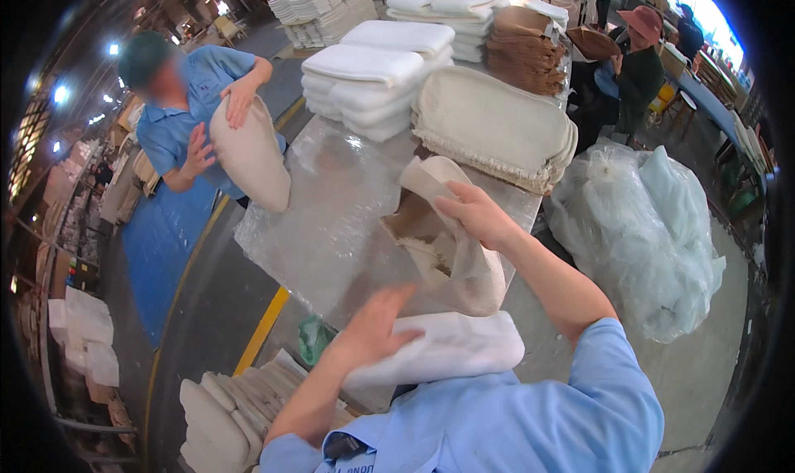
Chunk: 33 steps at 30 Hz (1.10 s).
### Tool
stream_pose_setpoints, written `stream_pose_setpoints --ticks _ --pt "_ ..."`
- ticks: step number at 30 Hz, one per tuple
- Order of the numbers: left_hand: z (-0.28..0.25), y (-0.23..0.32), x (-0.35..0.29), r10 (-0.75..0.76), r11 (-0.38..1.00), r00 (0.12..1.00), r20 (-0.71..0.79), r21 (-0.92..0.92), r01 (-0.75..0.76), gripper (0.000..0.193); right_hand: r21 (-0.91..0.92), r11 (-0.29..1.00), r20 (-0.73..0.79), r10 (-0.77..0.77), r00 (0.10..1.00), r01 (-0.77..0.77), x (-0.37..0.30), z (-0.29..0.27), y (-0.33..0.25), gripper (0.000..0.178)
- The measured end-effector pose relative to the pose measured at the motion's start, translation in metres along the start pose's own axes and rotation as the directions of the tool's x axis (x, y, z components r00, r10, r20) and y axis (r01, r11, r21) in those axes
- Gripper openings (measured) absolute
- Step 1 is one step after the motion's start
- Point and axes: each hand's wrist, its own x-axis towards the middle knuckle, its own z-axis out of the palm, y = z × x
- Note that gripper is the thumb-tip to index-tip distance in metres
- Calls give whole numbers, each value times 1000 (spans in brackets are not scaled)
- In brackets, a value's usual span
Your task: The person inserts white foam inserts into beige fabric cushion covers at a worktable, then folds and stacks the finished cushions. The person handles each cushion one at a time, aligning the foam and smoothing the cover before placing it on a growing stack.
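My right hand [479, 214] is closed on the upper edge of a beige cloth piece [484, 278]. That cloth stands half folded on the table, its brown inner side [414, 216] and frayed edge showing. My left hand [373, 328], slightly blurred, is open with thumb and fingers apart. It hovers by the left end of a folded white cloth [464, 345], which lies against my front at the table's near edge. Whether the left hand touches it is hard to tell. Plastic sheeting [319, 216] covers the table under the beige cloth.
Beyond are stacks of beige cloths [497, 125], white cloths [373, 75] and brown cloths [526, 50]. A co-worker [195, 100] at left holds a beige cloth [252, 158]. Another person [629, 71] sits far right. Bagged clear plastic [642, 233] is on the floor; more beige cloths [232, 407] lie lower left.
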Motion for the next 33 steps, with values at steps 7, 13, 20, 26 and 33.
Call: stream_pose_setpoints --ticks 7,13,20,26,33 --pt "-37 3 110 68 975 847 528 -217 57 80 291 952 364 -19 931 -94 -9 11 -45 42" --pt "-27 -12 126 76 603 906 417 -742 292 52 465 885 152 -95 984 13 10 -16 -43 35" --pt "-41 -59 115 -68 -5 993 94 -996 94 56 550 835 299 -228 926 28 0 -59 22 69" --pt "-64 -19 119 84 2 986 -144 -989 -145 64 629 774 406 -406 819 72 -4 -70 62 64" --pt "-56 1 103 111 -131 960 -256 -962 -241 57 434 895 104 -163 981 103 -3 -57 74 35"
